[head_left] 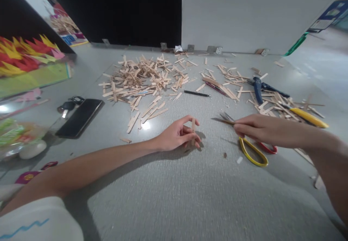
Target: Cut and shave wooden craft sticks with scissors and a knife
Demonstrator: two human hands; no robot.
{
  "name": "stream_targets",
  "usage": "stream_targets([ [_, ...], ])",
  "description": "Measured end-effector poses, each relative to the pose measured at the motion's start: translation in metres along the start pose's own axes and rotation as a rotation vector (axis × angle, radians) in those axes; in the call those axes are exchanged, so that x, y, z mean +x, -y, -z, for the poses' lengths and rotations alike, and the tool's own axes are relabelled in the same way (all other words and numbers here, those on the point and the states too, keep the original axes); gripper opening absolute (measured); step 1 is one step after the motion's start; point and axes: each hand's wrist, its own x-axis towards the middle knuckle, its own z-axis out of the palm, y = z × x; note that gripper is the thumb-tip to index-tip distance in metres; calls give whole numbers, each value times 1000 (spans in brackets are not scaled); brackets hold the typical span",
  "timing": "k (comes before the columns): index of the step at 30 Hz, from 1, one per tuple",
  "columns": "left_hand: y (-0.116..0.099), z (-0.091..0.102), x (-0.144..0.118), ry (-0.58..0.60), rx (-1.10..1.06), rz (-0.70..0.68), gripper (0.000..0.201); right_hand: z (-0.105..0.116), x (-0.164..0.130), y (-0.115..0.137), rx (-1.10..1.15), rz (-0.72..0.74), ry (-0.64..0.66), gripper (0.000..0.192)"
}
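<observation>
scissors (254,150) half hidden under right hand (261,128)

At frame centre the left hand (178,135) pinches a short wooden stick (193,130) upright on the grey table (174,197). To its right, the right hand (258,128) grips a thin stick (224,121) above yellow-and-red scissors (254,152). Stick offcuts (141,79) litter the upper middle; a phone (80,117) lies at left.
</observation>
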Motion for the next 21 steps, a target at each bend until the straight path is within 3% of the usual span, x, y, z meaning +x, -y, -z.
stream_targets([
  [7, 3, 1, 1, -184, -67, -79, 53, -28, 10, 12, 56, 68, -197, 45],
  [14, 3, 2, 1, -398, 208, -257, 40, -38, 7, 8, 34, 136, -163, 48],
  [16, 3, 2, 0, -383, 146, -229, 38, -40, 7, 5, 24, 154, -154, 49],
  [21, 0, 4, 3, -218, 60, 14, 31, -45, 11, 5, -35, 195, -184, 47],
])
